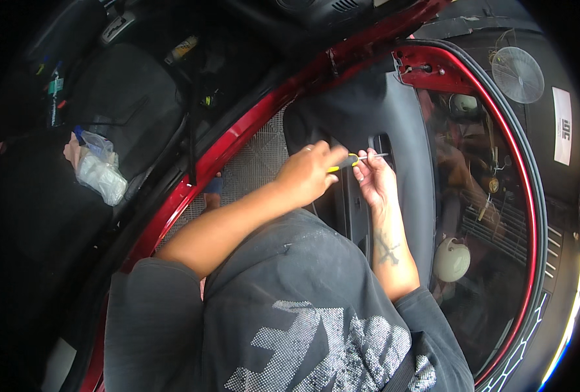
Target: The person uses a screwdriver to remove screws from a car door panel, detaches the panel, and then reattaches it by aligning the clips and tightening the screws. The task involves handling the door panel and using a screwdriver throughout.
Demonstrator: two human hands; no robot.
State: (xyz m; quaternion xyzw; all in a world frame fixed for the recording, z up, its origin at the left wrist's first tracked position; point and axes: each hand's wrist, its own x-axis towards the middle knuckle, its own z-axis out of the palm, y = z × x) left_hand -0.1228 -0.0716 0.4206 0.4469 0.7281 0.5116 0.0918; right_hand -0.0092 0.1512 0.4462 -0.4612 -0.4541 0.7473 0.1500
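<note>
My left hand [311, 172] is wrapped round the yellow and black handle of a screwdriver [349, 161]; its fingers are slightly blurred. My right hand [376, 180] pinches the screwdriver's metal shaft just ahead of the handle. The shaft points right, with its tip at the inner door handle recess [383, 142] in the black door panel [409, 176]. Whether the tip sits in a screw cannot be made out. Both forearms reach over the lower part of the panel.
The red-edged car door [533, 196] stands open on the right, its window showing reflections. On the left, a red sill [221, 140] borders the dark cabin, where a clear plastic bag [100, 171] lies on a seat. A fan [517, 74] is beyond the door.
</note>
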